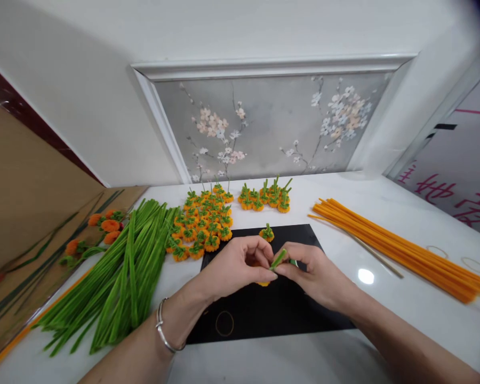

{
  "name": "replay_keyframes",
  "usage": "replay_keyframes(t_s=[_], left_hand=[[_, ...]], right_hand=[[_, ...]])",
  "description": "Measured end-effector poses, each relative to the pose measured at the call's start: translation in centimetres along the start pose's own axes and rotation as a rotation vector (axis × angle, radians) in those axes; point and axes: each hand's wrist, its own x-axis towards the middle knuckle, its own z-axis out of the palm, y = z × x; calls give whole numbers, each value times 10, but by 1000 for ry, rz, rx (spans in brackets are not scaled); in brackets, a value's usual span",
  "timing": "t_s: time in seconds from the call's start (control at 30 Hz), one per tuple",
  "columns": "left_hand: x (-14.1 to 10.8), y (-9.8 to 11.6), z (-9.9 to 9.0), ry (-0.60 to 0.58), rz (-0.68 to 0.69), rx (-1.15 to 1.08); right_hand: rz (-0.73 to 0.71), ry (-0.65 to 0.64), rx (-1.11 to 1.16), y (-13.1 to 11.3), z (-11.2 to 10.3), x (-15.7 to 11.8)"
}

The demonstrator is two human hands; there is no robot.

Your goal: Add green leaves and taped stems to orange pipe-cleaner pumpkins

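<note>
Beneath the grip lies a black mat point(272, 317). Above it, the left hand point(234, 271) and right hand point(317, 273) meet, forearms angled inward, thumbs and forefingers pinched on an orange-and-green flower piece point(263, 284), mostly hidden by the left fingers. It looks light, fuzzy and soft, probably easily crushed; its green stub point(279, 258), poking up between the fingertips, seems bendable, the safer hold.

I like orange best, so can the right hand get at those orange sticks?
Probably yes: nothing tall stands between the right hand and the orange sticks, though it's busy at a green stem now.
</note>
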Motion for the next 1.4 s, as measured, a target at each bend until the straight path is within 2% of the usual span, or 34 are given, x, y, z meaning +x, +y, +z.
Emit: replay_keyframes(t_s=[0.13,0.3,0.37,0.67,0.9,1.03,1.17,1.23,1.4], left_hand=[[0,2,0,6,-31,-11],[-1,2,0,26,7,123],[-1,1,0,32,17,146],[1,-2,-2,107,-18,85],[2,-3,-5,16,-54,8],[2,-3,-5,36,-60,27],[1,-3,-4,2,-70,108],[1,-2,-3,-22,-32,185],[0,-2,1,45,97,441]], right_hand=[[-122,55,-211,2,2,0],[-205,93,-339,5,5,-1],[-200,98,-336,5,4,-1],[1,140,-215,3,-3,0],[-112,86,-209,5,-2,0],[-138,43,-140,6,-5,1],[-184,77,-195,8,-4,1],[-223,113,-262,10,-3,0],[-301,124,-395,12,1,0]])
